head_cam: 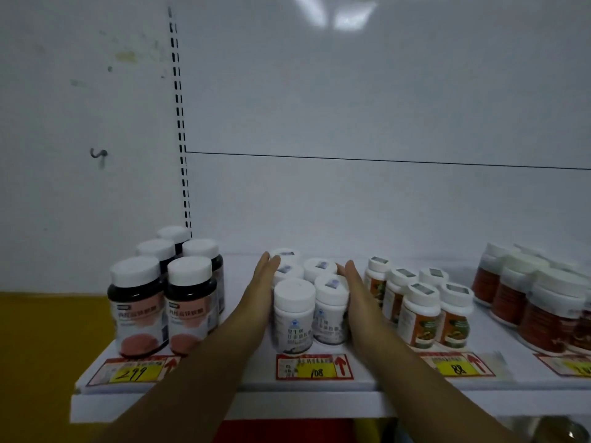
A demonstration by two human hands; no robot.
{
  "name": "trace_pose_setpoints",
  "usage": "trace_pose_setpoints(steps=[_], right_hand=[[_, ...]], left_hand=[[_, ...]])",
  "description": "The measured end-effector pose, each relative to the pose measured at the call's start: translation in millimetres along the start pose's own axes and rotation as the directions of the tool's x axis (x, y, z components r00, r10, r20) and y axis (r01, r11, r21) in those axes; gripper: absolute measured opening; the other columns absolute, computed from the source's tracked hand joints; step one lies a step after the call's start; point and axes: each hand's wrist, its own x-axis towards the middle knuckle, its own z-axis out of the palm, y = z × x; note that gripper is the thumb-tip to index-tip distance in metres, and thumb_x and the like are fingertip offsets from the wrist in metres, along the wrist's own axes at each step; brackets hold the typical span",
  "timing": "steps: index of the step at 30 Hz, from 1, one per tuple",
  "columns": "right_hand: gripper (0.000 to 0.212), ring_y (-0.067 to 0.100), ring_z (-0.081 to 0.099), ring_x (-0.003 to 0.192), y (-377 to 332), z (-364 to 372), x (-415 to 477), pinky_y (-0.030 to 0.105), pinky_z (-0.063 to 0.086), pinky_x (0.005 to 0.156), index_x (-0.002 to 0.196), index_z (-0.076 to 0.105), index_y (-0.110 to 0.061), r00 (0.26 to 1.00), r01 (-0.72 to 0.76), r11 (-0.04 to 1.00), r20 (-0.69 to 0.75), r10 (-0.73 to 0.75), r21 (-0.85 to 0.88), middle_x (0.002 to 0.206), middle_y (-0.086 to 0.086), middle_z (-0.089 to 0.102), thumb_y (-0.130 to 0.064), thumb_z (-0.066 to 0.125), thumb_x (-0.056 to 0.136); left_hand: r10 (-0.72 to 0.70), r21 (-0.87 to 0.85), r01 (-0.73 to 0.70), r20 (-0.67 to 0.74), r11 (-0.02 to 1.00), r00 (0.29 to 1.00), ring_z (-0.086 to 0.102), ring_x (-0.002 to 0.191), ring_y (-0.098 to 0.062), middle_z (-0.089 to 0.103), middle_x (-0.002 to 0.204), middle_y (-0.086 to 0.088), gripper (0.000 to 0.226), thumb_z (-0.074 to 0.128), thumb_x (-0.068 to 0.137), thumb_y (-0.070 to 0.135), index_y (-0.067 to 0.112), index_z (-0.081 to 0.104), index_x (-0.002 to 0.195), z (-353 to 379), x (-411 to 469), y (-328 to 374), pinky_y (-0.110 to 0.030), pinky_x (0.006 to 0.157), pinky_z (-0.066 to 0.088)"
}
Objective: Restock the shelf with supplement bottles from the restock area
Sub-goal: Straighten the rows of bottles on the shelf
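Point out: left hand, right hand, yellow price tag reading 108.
left hand (263,284), head view, back of the hand.
right hand (355,284), head view, back of the hand.
yellow price tag reading 108 (316,372), head view, handwritten number.

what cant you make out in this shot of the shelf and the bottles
- Head view: the label text on the white bottles is blurred and too small to read.
- The back rows of white bottles are partly hidden by the left hand, the right hand and the front bottles.
- The red bottles run off the right edge, so their count is unknown.
- The price tag has small print too blurred to read.
- Below the shelf, both forearms block the view.
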Motion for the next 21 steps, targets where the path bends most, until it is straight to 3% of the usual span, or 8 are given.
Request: trace_pose_setpoints(steps=[6,10,12,14,17,21], right_hand=[[0.045,0.021,0.066,0.106,13,-6,5,0.049,0.044,0.101,0.106,0.068,-0.037,0.999,0.03,0.992,-0.029,-0.034,-0.121,0.11,-0.004,0.073,-0.062,0.035,0.089],[0.057,0.019,0.061,0.113,14,-3,-1,0.048,0.041,0.104,0.116,0.062,-0.041,0.997,0.044,0.988,-0.054,-0.052,-0.151,0.12,-0.008,0.068,-0.073,0.039,0.074],[0.046,0.018,0.059,0.116,12,-2,-6,0.049,0.039,0.106,0.105,0.065,-0.047,0.996,0.054,0.989,-0.059,-0.062,-0.14,0.119,-0.011,0.067,-0.071,0.04,0.076],[0.035,0.018,0.059,0.112,11,-3,-7,0.048,0.039,0.107,0.084,0.068,-0.047,0.995,0.05,0.994,-0.083,-0.058,-0.095,0.104,-0.016,0.068,-0.065,0.037,0.086],[0.043,0.019,0.064,0.105,12,-3,-9,0.047,0.043,0.103,0.079,0.07,-0.042,0.996,0.038,0.997,-0.073,-0.042,-0.062,0.096,-0.011,0.074,-0.057,0.032,0.093],[0.041,0.019,0.062,0.112,14,-1,-7,0.048,0.042,0.105,0.104,0.066,-0.042,0.996,0.06,0.995,-0.064,-0.065,-0.079,0.118,-0.006,0.069,-0.061,0.032,0.091]], left_hand=[[0.013,-0.047,-0.011,0.047,0.999,0.999,0.055,0.123,-0.026,0.053,0.141,0.002,0.093,0.06,0.055,0.075,0.039,0.042,0.139,6,-4,8,-0.048,0.109,0.036],[0.011,-0.045,-0.01,0.01,0.999,1.0,0.059,0.116,-0.026,0.061,0.132,0.0,0.077,0.052,0.066,0.072,0.036,0.05,0.134,8,-15,11,-0.046,0.107,0.039],[0.019,-0.068,-0.018,0.011,0.998,1.0,0.062,0.109,-0.024,0.069,0.119,0.0,0.057,0.044,0.079,0.069,0.03,0.064,0.115,7,-22,11,-0.039,0.102,0.04],[0.035,-0.102,-0.03,0.049,0.994,0.998,0.063,0.108,-0.021,0.071,0.113,0.001,0.047,0.039,0.089,0.06,0.026,0.068,0.101,4,-24,7,-0.037,0.101,0.041],[0.049,-0.043,-0.046,0.092,0.998,0.995,0.064,0.11,-0.022,0.072,0.114,0.003,0.052,0.039,0.087,0.063,0.027,0.069,0.11,2,-24,-1,-0.042,0.105,0.041],[0.08,0.038,-0.086,0.131,0.996,0.988,0.059,0.117,-0.021,0.064,0.127,0.009,0.061,0.043,0.078,0.07,0.041,0.053,0.13,-1,-13,-5,-0.049,0.108,0.038]])
